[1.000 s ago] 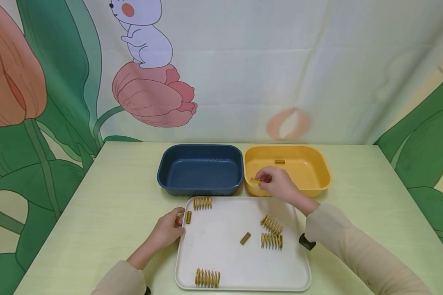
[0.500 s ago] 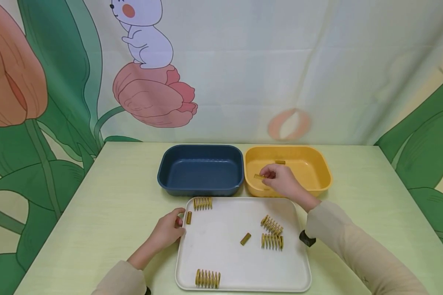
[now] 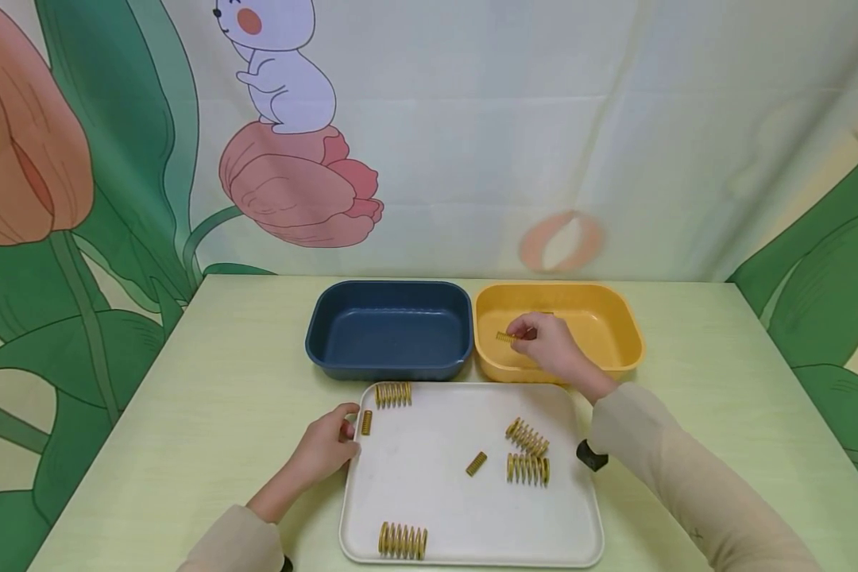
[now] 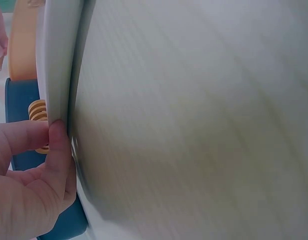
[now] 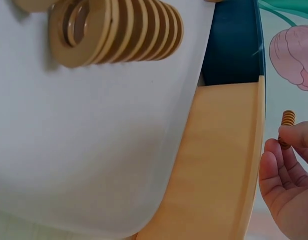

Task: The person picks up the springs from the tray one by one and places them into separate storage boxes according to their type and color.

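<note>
My right hand [image 3: 549, 345] is over the yellow bin [image 3: 600, 338], pinching a small gold coil spring [image 3: 504, 338] between thumb and fingers. In the right wrist view that small spring [image 5: 288, 118] juts from the fingertips. A second small spring in the bin is mostly hidden behind the hand. My left hand [image 3: 323, 446] grips the left rim of the white tray [image 3: 436, 500], thumb and finger on its edge. Lying on the tray are two small springs, one at the left rim [image 3: 367, 423] and one near the middle [image 3: 476, 464], and several large springs [image 3: 403, 541].
A dark blue bin [image 3: 389, 371] stands left of the yellow one, both behind the tray. All sit on a pale green table [image 3: 236, 373]. A printed curtain [image 3: 457, 175] hangs beyond the table's back edge.
My right hand has moved slightly farther back and to the right over the yellow bin with the small spring. It now covers most of the spring in the bin. The left hand stays put.
</note>
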Demonstrator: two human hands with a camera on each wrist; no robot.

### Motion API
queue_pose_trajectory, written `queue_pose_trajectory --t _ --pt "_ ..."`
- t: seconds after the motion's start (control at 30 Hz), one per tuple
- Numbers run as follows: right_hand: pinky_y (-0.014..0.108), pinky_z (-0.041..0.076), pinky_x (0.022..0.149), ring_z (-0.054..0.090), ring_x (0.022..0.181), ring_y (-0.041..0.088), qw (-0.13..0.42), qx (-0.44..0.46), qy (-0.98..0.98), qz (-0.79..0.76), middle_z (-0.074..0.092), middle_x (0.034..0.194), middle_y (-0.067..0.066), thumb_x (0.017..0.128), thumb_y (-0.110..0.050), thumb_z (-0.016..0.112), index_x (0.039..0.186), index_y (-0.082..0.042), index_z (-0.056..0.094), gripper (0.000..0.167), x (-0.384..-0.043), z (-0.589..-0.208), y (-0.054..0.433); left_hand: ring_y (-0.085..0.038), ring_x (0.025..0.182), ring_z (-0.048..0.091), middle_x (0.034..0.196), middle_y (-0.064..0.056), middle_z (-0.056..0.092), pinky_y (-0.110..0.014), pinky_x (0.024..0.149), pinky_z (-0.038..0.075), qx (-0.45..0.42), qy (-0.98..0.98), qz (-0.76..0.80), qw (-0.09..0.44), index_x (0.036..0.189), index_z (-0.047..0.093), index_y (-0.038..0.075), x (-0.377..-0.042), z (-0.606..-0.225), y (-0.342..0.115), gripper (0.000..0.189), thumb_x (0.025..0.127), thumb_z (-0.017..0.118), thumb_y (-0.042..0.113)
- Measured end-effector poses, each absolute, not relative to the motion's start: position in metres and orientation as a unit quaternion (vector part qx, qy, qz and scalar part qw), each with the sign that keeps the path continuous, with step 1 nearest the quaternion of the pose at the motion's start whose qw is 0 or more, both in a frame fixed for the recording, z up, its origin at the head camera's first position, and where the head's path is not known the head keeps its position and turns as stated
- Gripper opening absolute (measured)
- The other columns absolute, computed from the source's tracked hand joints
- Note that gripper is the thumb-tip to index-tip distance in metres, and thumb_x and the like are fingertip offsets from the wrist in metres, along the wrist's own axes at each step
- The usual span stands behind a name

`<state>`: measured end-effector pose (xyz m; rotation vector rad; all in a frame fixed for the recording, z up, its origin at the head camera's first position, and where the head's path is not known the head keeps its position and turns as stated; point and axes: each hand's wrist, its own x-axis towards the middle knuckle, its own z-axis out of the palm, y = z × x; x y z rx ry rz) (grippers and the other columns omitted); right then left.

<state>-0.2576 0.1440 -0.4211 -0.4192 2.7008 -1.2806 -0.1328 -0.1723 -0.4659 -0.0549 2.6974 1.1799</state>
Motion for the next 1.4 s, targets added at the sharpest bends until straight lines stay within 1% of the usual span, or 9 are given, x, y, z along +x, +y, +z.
queue_pose_trajectory --t 0.17,0.73,1.03,1.4 --pt "0.024 0.047 0.066 0.054 0.079 0.022 0.067 -0.123 0.894 -0.425 0.06 0.089 0.013 0.078 -0.001 0.06 0.093 -0.001 0.063 0.015 -0.262 -0.422 0.145 -0.013 0.062 0.044 0.078 -0.007 0.047 -0.022 0.049 0.041 -0.018 0.912 0.398 0.097 0.119 0.046 -0.002 -0.133 -0.466 -0.173 0.049 0.071 0.055 -0.005" --pt "0.024 0.046 0.063 0.053 0.077 0.024 0.071 -0.114 0.894 -0.427 0.059 0.088 0.015 0.077 -0.001 0.059 0.092 0.002 0.063 0.015 -0.278 -0.434 0.152 -0.013 0.061 0.044 0.078 -0.008 0.047 -0.023 0.049 0.042 -0.021 0.91 0.402 0.1 0.12 0.045 -0.003 -0.133 -0.464 -0.172 0.05 0.071 0.055 -0.006" --pt "0.025 0.045 0.065 0.053 0.079 0.023 0.074 -0.103 0.9 -0.418 0.059 0.087 0.014 0.077 -0.001 0.06 0.091 0.002 0.063 0.015 -0.285 -0.441 0.153 -0.013 0.063 0.044 0.079 -0.007 0.047 -0.023 0.049 0.042 -0.025 0.91 0.401 0.103 0.12 0.045 -0.003 -0.133 -0.464 -0.172 0.05 0.072 0.055 -0.006" --pt "0.024 0.043 0.064 0.052 0.078 0.022 0.073 -0.101 0.907 -0.403 0.059 0.085 0.013 0.077 0.0 0.06 0.089 0.002 0.064 0.014 -0.293 -0.448 0.155 -0.013 0.062 0.045 0.078 -0.007 0.047 -0.023 0.049 0.043 -0.024 0.909 0.404 0.104 0.12 0.045 -0.003 -0.134 -0.467 -0.173 0.049 0.071 0.055 -0.006"
